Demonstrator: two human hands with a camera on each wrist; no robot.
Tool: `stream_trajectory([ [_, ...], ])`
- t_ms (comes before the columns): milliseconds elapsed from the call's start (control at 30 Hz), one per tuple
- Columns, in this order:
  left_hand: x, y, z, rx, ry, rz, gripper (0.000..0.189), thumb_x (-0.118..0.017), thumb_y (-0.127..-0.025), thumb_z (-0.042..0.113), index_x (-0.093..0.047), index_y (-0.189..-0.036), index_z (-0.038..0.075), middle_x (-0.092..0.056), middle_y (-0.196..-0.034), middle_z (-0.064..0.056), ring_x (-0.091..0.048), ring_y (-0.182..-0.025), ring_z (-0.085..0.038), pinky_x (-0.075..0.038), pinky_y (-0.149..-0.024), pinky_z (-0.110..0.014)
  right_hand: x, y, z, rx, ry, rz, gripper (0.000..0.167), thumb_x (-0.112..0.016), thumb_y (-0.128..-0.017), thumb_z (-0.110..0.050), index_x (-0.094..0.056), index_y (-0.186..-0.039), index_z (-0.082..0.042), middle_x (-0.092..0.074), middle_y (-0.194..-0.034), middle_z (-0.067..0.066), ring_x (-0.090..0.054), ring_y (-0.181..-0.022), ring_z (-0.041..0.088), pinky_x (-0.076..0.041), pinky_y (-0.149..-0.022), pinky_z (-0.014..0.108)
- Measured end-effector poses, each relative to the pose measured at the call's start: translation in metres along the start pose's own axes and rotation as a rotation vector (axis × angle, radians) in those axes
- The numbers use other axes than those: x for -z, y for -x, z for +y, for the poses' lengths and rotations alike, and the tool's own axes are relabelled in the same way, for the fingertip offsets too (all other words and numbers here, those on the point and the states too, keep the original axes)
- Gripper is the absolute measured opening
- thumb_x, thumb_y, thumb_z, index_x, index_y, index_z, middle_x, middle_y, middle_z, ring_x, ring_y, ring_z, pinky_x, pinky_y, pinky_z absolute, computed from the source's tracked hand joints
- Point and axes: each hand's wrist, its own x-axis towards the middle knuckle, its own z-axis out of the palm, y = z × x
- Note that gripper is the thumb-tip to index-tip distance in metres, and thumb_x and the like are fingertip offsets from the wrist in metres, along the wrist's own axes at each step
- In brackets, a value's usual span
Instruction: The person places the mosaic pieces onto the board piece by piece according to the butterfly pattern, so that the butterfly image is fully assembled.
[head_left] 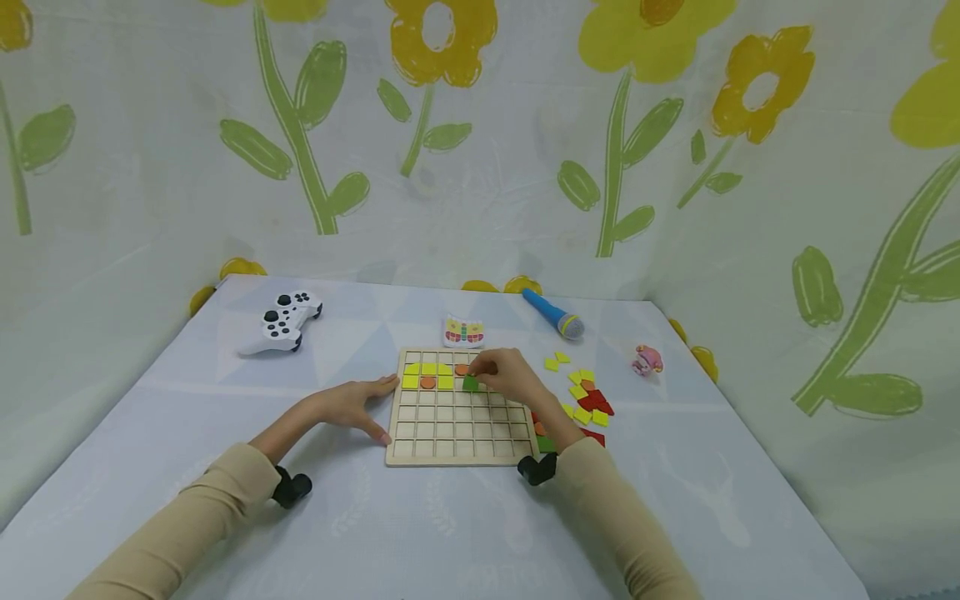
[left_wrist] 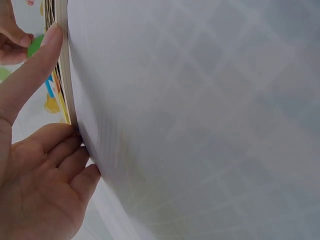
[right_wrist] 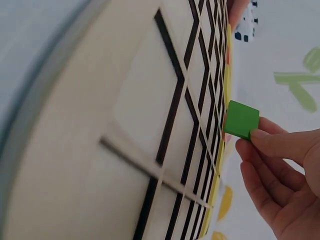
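Observation:
A wooden grid board [head_left: 450,460] lies on the table, with yellow tiles [head_left: 446,382] and orange round tiles [head_left: 427,382] in its upper cells. My right hand [head_left: 513,377] pinches a green square tile [right_wrist: 242,119] between thumb and fingers, over the board's upper rows. In the right wrist view the tile stands tilted at the tips of the fingers. My left hand [head_left: 348,406] rests along the board's left edge, thumb and fingers spread and touching its side. Behind the board is a small card [head_left: 463,332] with a colored butterfly-like pattern.
Loose yellow, red, orange and green pieces [head_left: 582,416] lie right of the board, some behind my right forearm. A white game controller [head_left: 288,321] sits at the back left. A blue microphone [head_left: 551,313] and a pink figurine [head_left: 647,360] lie at the back right.

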Motion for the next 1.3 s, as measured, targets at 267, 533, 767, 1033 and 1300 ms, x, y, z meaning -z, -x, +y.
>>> stream_trajectory([
  [267, 0.000, -0.001, -0.001, -0.004, -0.001, 0.002, 0.107, -0.083, -0.073, 0.038, -0.022, -0.151, 0.000, -0.017, -0.157, -0.022, -0.015, -0.143, -0.042, -0.019, -0.112, -0.057, -0.008, -0.013, -0.004, -0.051, 0.020, -0.011, 0.009, -0.067, -0.089, -0.001, -0.072, -0.094, -0.006, -0.070, -0.092, 0.003, -0.062, -0.080, 0.014, -0.053, -0.076, 0.025],
  [533, 0.000, 0.000, 0.000, -0.003, 0.006, 0.001, 0.106, -0.083, -0.074, 0.037, -0.022, -0.151, -0.001, -0.017, -0.157, -0.023, -0.015, -0.143, -0.043, -0.018, -0.112, -0.057, -0.011, -0.018, -0.004, -0.074, 0.050, -0.002, 0.007, -0.069, -0.088, -0.002, -0.073, -0.089, -0.007, -0.071, -0.090, 0.003, -0.063, -0.081, 0.013, -0.053, -0.076, 0.025],
  [767, -0.001, 0.000, 0.000, -0.001, 0.004, 0.004, 0.107, -0.084, -0.073, 0.037, -0.022, -0.151, -0.001, -0.017, -0.156, -0.023, -0.015, -0.143, -0.043, -0.018, -0.113, -0.057, -0.014, -0.021, -0.005, -0.092, 0.066, 0.007, 0.004, -0.071, -0.087, -0.005, -0.074, -0.088, -0.006, -0.070, -0.087, 0.000, -0.063, -0.079, 0.013, -0.053, -0.075, 0.025],
  [1033, 0.000, 0.000, 0.000, -0.005, -0.005, 0.003, 0.106, -0.083, -0.074, 0.037, -0.022, -0.151, -0.001, -0.017, -0.156, -0.023, -0.015, -0.142, -0.043, -0.018, -0.113, -0.057, -0.013, -0.018, -0.005, -0.143, 0.090, -0.048, 0.009, -0.071, -0.087, -0.005, -0.077, -0.093, -0.007, -0.071, -0.091, 0.003, -0.062, -0.083, 0.015, -0.053, -0.074, 0.026],
  [1300, 0.000, 0.000, 0.001, -0.001, 0.000, 0.000, 0.106, -0.083, -0.074, 0.037, -0.022, -0.151, 0.000, -0.017, -0.157, -0.022, -0.015, -0.143, -0.042, -0.019, -0.113, -0.056, -0.008, -0.008, -0.004, -0.101, 0.085, -0.005, 0.018, -0.070, -0.086, -0.002, -0.075, -0.104, -0.005, -0.072, -0.099, 0.005, -0.063, -0.086, 0.018, -0.053, -0.076, 0.028],
])
